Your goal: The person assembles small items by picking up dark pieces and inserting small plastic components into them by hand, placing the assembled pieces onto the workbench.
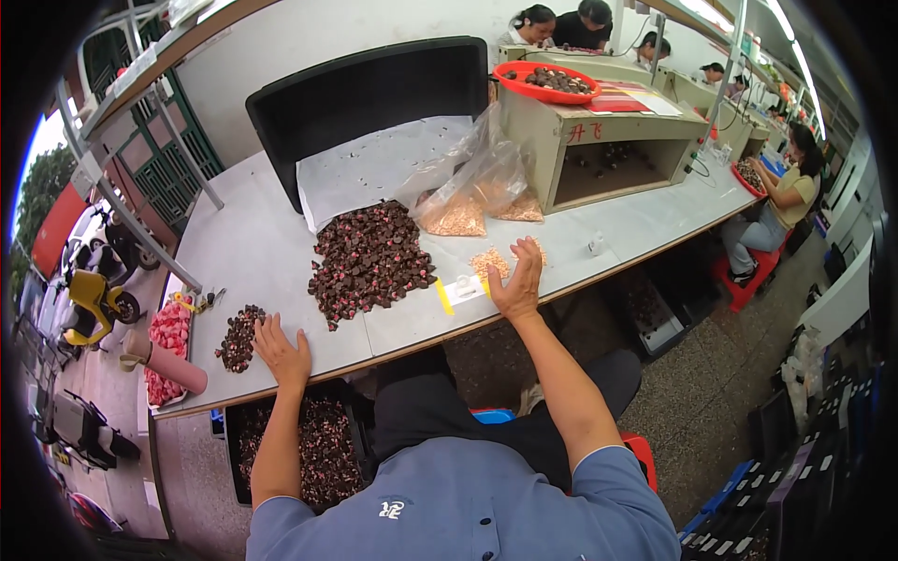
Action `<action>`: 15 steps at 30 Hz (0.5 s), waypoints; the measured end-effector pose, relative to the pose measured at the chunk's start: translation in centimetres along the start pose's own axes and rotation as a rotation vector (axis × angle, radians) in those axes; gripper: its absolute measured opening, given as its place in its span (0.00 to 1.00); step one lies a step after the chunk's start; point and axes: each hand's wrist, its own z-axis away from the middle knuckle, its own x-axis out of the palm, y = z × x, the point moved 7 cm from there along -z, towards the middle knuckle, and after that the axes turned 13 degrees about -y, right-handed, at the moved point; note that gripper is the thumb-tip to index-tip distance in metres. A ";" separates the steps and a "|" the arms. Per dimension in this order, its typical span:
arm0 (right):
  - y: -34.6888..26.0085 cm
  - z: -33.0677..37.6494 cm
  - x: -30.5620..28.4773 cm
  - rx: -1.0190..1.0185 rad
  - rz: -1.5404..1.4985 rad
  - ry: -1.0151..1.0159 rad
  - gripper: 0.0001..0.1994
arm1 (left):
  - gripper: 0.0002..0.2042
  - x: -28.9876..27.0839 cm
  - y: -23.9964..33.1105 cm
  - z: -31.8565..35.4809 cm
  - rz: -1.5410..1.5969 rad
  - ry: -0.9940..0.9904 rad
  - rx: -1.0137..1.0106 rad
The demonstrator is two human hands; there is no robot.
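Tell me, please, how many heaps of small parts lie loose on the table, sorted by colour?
Dark brown-and-pink heaps: 2, the large one mid-table and a small one near the left hand.
Tan heaps: 1, under the right hand.
Total: 3

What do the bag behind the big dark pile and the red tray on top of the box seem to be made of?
The bag looks like thin clear plastic film: it is see-through, creased and glossy, and tan pieces show through it. The red tray seems to be moulded plastic, with an even bright colour and a smooth rounded rim, though coated metal cannot be ruled out. The box under it looks like beige painted board or metal.
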 end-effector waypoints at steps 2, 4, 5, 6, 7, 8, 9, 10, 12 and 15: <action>-0.2 0.1 0.0 0.000 -0.011 -0.009 0.27 | 0.29 -0.3 0.2 0.1 -0.006 -0.006 0.008; -0.2 0.1 -0.1 0.001 -0.012 -0.011 0.26 | 0.29 -0.1 0.1 0.1 0.002 -0.009 0.016; -0.2 0.1 -0.1 0.002 -0.011 -0.015 0.26 | 0.28 -0.3 0.3 0.1 -0.001 -0.019 0.015; -0.3 0.1 -0.1 -0.002 -0.016 -0.016 0.26 | 0.28 -0.3 0.3 0.1 -0.005 -0.029 0.012; -0.3 -0.1 0.0 -0.011 -0.024 -0.018 0.27 | 0.28 -0.4 0.3 -0.1 -0.006 -0.029 0.004; -0.4 -0.1 0.1 -0.016 -0.028 -0.024 0.27 | 0.28 -0.4 0.3 -0.2 -0.006 -0.032 0.007; -0.4 0.1 0.1 -0.015 -0.029 -0.030 0.27 | 0.28 -0.4 0.3 -0.2 -0.008 -0.036 0.009; -0.4 0.1 0.1 -0.014 -0.031 -0.038 0.27 | 0.28 -0.5 0.2 -0.2 -0.011 -0.038 -0.004; -0.2 0.1 0.3 -0.023 -0.048 -0.049 0.26 | 0.28 -0.8 0.6 -0.4 -0.020 -0.023 0.022; -0.5 -0.1 0.1 -0.031 -0.076 -0.061 0.26 | 0.28 -0.7 0.0 -0.3 -0.009 0.014 -0.006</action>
